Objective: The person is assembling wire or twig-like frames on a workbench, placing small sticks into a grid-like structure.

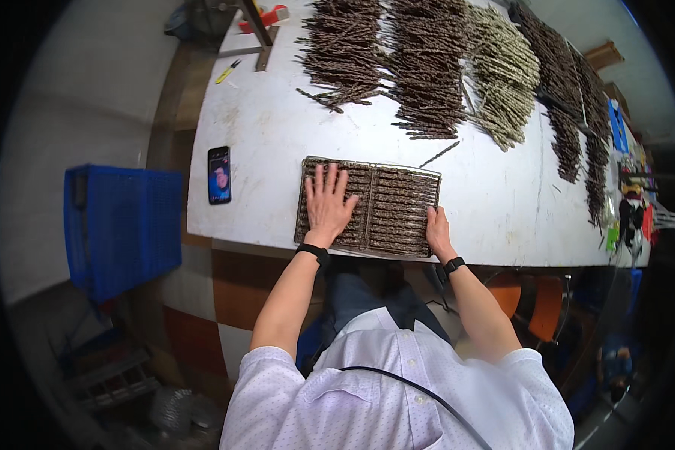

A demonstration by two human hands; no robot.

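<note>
A rectangular wire-framed woven panel (401,199) lies on the white table close to its front edge. Rows of dark brown twisted strands fill it, and a bar divides it down the middle. My left hand (328,206) rests flat on the panel's left half with its fingers spread. At the panel's right edge, my right hand (439,232) grips the frame, with its thumb on the near side of the rim; the undersides of its fingers are hidden. One loose twisted strand (439,154) lies just beyond the panel's far right corner.
Bundles of dark twisted strands (427,67) and a pale bundle (502,79) cover the far side of the white table (255,165). A phone (219,175), a yellow cutter (228,71) and red tape (264,19) sit leftward. A blue crate (127,225) stands beyond the left edge.
</note>
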